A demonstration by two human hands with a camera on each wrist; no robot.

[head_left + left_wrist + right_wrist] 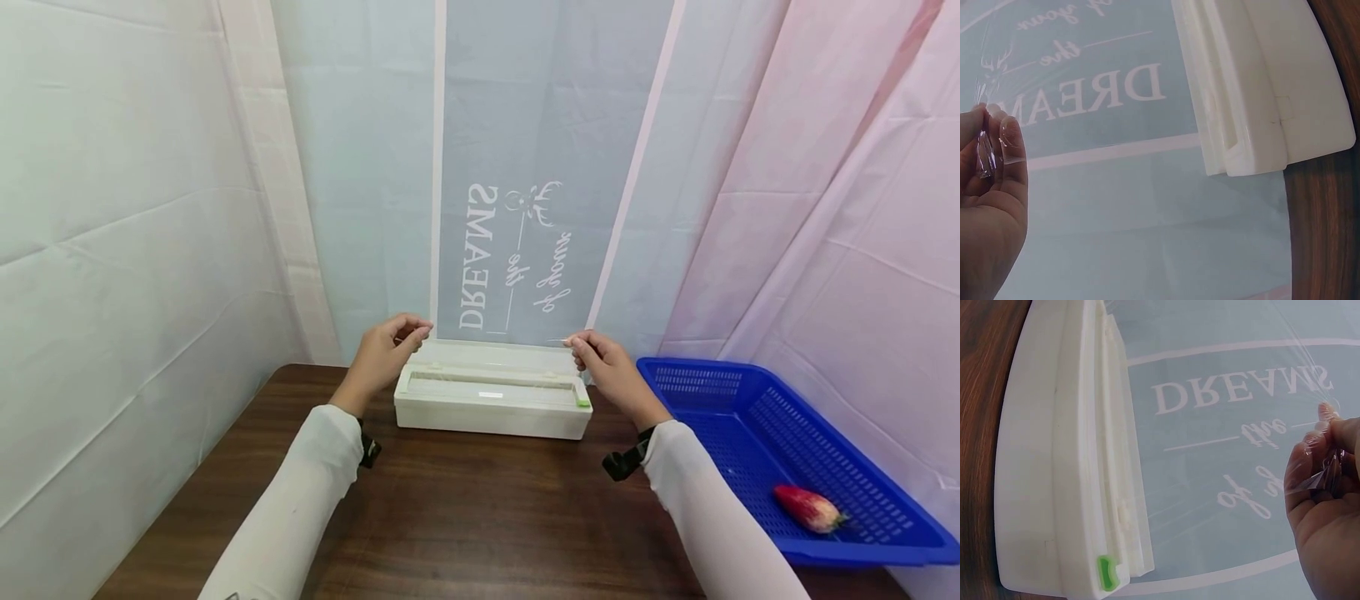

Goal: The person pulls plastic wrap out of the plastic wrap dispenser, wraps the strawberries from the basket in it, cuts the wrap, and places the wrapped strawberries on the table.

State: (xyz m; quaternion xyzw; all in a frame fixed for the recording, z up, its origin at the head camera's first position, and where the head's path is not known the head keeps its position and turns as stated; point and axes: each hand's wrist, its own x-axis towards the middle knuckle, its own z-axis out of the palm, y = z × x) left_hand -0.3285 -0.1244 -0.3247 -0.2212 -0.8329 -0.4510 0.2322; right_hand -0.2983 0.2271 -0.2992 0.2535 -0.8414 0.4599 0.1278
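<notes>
A long white cling film dispenser (491, 417) with a green slider (582, 403) at its right end lies across the table, its lid raised at the back. Behind it, my left hand (390, 350) pinches a corner of clear cling film (986, 153) between thumb and fingers. My right hand (609, 367) pinches the other side of the film, which bunches against the fingers in the right wrist view. The transparent sheet stretches between both hands, hard to make out against the printed cloth. Both hands are apart from the dispenser.
A blue plastic basket (802, 546) stands on the right, holding a red and whitish fruit-like item (808, 508). The dark wooden table (480, 517) runs beneath. Pale cloth with printed lettering (480, 258) hangs behind, and more cloth hangs at both sides.
</notes>
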